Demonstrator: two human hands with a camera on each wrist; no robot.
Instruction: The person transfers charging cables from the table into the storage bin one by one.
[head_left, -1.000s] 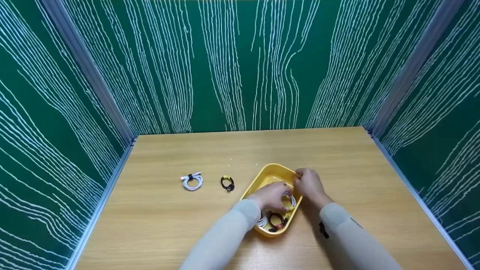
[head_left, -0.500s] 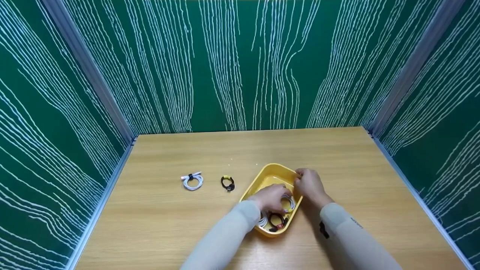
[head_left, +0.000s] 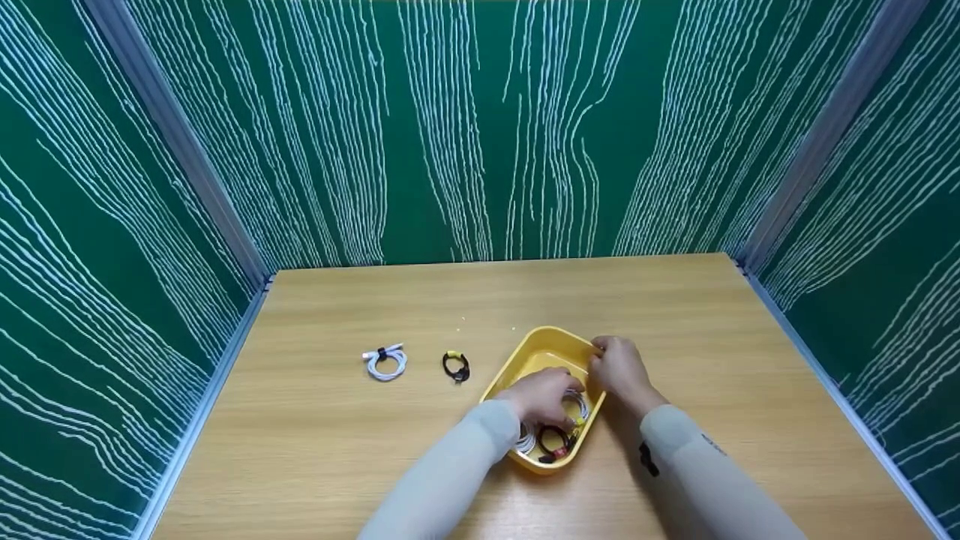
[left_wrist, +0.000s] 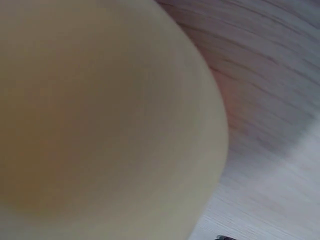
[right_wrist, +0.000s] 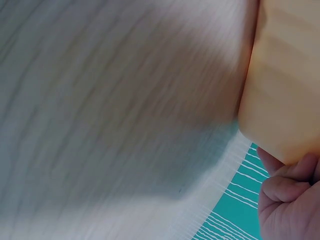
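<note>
A yellow plastic tray (head_left: pixel 541 336) stands at an angle on the wooden table. My left hand (head_left: pixel 544 394) reaches inside it, fingers curled down at a coiled white cable (head_left: pixel 579 405) with a yellow tie; the fingertips are partly hidden. My right hand (head_left: pixel 621 373) grips the tray's right rim, and its curled fingers show below the tray wall in the right wrist view. Near my left wrist, a second white coil (head_left: pixel 526 439) and a black coiled cable (head_left: pixel 553 442) with a red tie lie in the tray. The blurred tray wall (left_wrist: pixel 125 120) fills much of the left wrist view.
Left of the tray, a white coiled cable (head_left: pixel 386 363) with a black tie and a black coiled cable (head_left: pixel 455 367) with a yellow tie lie on the table (head_left: pixel 315 450). Green panels (head_left: pixel 450 135) with white lines enclose the back and sides.
The white coil at my left hand has shifted slightly toward the near end of the tray, its yellow tie lower now. My right hand and the tray have stayed put.
</note>
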